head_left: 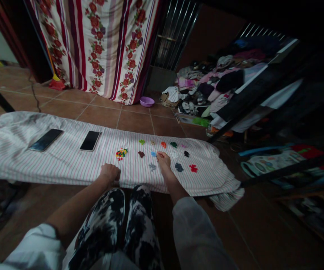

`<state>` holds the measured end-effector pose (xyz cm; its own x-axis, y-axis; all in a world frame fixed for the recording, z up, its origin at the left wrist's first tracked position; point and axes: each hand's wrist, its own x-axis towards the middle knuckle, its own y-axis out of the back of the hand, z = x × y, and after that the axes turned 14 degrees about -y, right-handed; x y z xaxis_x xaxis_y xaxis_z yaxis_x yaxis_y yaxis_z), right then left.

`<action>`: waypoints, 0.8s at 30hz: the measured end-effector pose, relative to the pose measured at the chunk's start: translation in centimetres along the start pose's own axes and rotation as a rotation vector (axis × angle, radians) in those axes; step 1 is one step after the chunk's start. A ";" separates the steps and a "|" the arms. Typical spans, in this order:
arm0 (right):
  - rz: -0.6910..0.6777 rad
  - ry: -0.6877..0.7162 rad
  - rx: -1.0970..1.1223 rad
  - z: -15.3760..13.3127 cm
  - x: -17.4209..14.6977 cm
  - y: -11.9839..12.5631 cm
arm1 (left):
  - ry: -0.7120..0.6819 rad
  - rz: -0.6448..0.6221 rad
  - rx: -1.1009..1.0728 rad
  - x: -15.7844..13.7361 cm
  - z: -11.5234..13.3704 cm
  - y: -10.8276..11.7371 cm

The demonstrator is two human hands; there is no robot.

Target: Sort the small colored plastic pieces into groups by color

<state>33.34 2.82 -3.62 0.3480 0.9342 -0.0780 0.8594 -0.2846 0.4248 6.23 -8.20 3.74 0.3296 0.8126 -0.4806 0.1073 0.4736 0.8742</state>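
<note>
My right hand (164, 160) reaches over the striped cloth (74, 161), fingertips pinched at the edge of a light-blue pile of small pieces (153, 154). Whatever sits between those fingertips is too small to make out. My left hand (110, 173) rests curled at the cloth's near edge, its fingers closed and their inside hidden. Just beyond it lies a mixed pile of red, yellow and green pieces (121, 153). Single-colour piles surround my right hand, among them a brown pile (141, 154), a grey pile (152, 167), a dark slate pile (179, 167) and a red pile (193, 168).
Two phones (90, 141) lie on the left part of the cloth. More small piles, including a lime-green pile (142, 141) and a black pile (186, 153), line the far side. A purple basin (146, 101) and a heap of clothes (207, 84) are on the floor beyond.
</note>
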 end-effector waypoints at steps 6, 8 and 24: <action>0.193 -0.160 -0.418 0.9 2.7 4.3 | 0.001 0.009 -0.015 0.2 -0.2 -0.3; 0.201 -0.176 -0.497 1.3 3.2 5.0 | 0.000 0.011 -0.018 0.3 -0.3 -0.4; 0.157 -0.046 -0.634 2.7 4.7 4.5 | 0.012 -0.008 -0.041 0.8 -0.1 -0.2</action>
<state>39.86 5.39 -4.50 0.4786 0.8780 -0.0043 0.4145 -0.2216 0.8827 6.37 -7.61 3.20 0.3172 0.8129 -0.4885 0.0711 0.4933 0.8670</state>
